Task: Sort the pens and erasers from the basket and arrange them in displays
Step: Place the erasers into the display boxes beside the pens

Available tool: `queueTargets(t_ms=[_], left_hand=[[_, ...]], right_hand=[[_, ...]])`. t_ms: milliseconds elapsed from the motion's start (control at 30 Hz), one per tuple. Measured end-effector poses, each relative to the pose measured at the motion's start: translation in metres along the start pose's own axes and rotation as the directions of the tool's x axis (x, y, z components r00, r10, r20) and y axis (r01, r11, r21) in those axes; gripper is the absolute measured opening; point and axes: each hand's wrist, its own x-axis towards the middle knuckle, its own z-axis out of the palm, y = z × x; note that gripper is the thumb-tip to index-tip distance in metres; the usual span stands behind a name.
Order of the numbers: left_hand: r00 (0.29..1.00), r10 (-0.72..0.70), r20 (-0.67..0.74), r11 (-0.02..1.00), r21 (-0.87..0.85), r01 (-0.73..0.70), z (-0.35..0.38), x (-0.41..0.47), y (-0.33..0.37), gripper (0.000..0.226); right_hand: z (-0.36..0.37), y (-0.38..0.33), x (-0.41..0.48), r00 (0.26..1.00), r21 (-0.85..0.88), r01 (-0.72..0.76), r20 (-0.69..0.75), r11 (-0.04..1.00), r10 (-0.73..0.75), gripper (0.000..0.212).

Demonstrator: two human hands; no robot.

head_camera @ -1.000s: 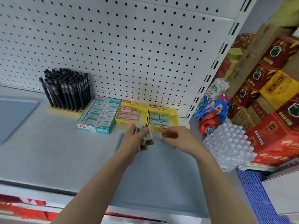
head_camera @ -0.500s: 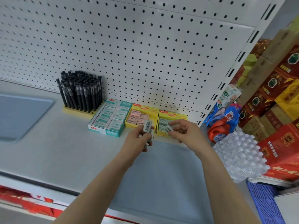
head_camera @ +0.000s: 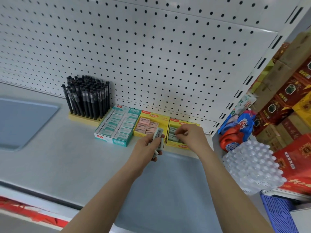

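Yellow box (head_camera: 178, 146): at 1 o'clock.
My left hand (head_camera: 146, 150): grips several erasers (head_camera: 158, 139).
My right hand (head_camera: 193, 138): pinches one eraser (head_camera: 173, 136) inside box.

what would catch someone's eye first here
The two hands at centre: the left hand grips a bunch of erasers, and the right hand reaches into the right yellow box. Behind them to the left, a dense cluster of black pens stands in a yellow holder against the white pegboard.

The person shows as a slender bare left forearm (head_camera: 107, 194) and right forearm (head_camera: 232, 190), uncovered from the near edge, with bare left hand (head_camera: 146, 148) and right hand (head_camera: 191, 137).
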Motion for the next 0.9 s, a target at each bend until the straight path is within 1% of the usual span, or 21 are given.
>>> queueTargets(t_ms=[67, 233, 367, 467, 500, 533, 567, 600, 633, 667, 700, 733, 767, 800, 900], left_hand=[[1.000, -0.010, -0.003, 1.000, 0.007, 0.010, -0.001, 0.001, 0.000, 0.020], [1.000, -0.027, -0.010, 1.000, 0.014, 0.027, -0.002, 0.004, -0.003, 0.022], [1.000, -0.029, -0.003, 0.999, 0.028, 0.029, 0.001, 0.003, -0.004, 0.024], [1.000, -0.015, 0.010, 0.996, 0.084, 0.014, 0.002, 0.003, -0.004, 0.025], [1.000, -0.014, 0.016, 0.994, 0.110, 0.012, 0.002, 0.003, -0.004, 0.025], [1.000, -0.017, 0.022, 0.991, 0.132, 0.014, 0.002, 0.003, -0.004, 0.026], [0.999, -0.022, 0.028, 0.988, 0.153, 0.017, 0.002, 0.003, -0.004, 0.026], [0.999, -0.025, 0.038, 0.985, 0.170, 0.018, 0.002, 0.004, -0.004, 0.027], [0.998, -0.026, 0.051, 0.982, 0.189, 0.015, 0.004, 0.005, -0.003, 0.029], [0.998, -0.026, 0.061, 0.978, 0.208, 0.013, 0.005, 0.005, -0.003, 0.030], [0.997, -0.025, 0.068, 0.975, 0.224, 0.010, 0.007, 0.006, -0.003, 0.031], [0.997, -0.027, 0.069, 0.973, 0.229, 0.011, 0.009, 0.006, -0.003, 0.032], [0.997, -0.034, 0.065, 0.976, 0.216, 0.019, 0.011, 0.006, -0.003, 0.033], [0.997, -0.044, 0.055, 0.982, 0.187, 0.033, 0.012, 0.007, -0.003, 0.032], [0.997, -0.075, 0.024, 0.992, 0.105, 0.073, 0.012, 0.009, -0.004, 0.024]], right_hand=[[0.004, 0.003, -0.003, 1.000, -0.006, 0.000, -0.006, 1.000, 0.000, 0.012], [0.006, 0.003, -0.001, 0.999, -0.043, 0.044, 0.000, 0.998, -0.044, 0.018], [0.013, 0.004, 0.004, 0.997, -0.136, 0.064, -0.036, 0.989, -0.069, 0.010], [0.015, 0.005, 0.001, 0.992, -0.101, 0.071, -0.093, 0.992, -0.080, 0.006], [0.014, 0.003, -0.002, 0.989, -0.057, 0.077, -0.124, 0.995, -0.084, 0.006], [0.011, -0.001, -0.005, 0.987, 0.030, 0.076, -0.142, 0.997, -0.071, 0.009], [0.008, -0.006, -0.008, 0.991, 0.159, 0.060, -0.125, 0.985, -0.040, 0.012], [0.003, -0.012, -0.011, 0.998, 0.318, 0.032, -0.057, 0.948, -0.015, 0.013], [-0.001, -0.017, -0.015, 0.999, 0.453, -0.002, 0.042, 0.892, -0.019, 0.012], [-0.004, -0.021, -0.018, 0.990, 0.534, -0.023, 0.132, 0.845, -0.056, 0.010], [-0.007, -0.022, -0.021, 0.978, 0.566, -0.024, 0.183, 0.824, -0.097, 0.010], [-0.008, -0.021, -0.022, 0.974, 0.590, -0.027, 0.197, 0.807, -0.112, 0.013], [-0.009, -0.019, -0.021, 0.980, 0.615, -0.035, 0.177, 0.787, -0.095, 0.015], [-0.010, -0.016, -0.020, 0.989, 0.651, -0.055, 0.140, 0.757, -0.048, 0.015], [-0.018, -0.002, -0.018, 0.991, 0.731, -0.103, 0.019, 0.675, 0.131, 0.016]])
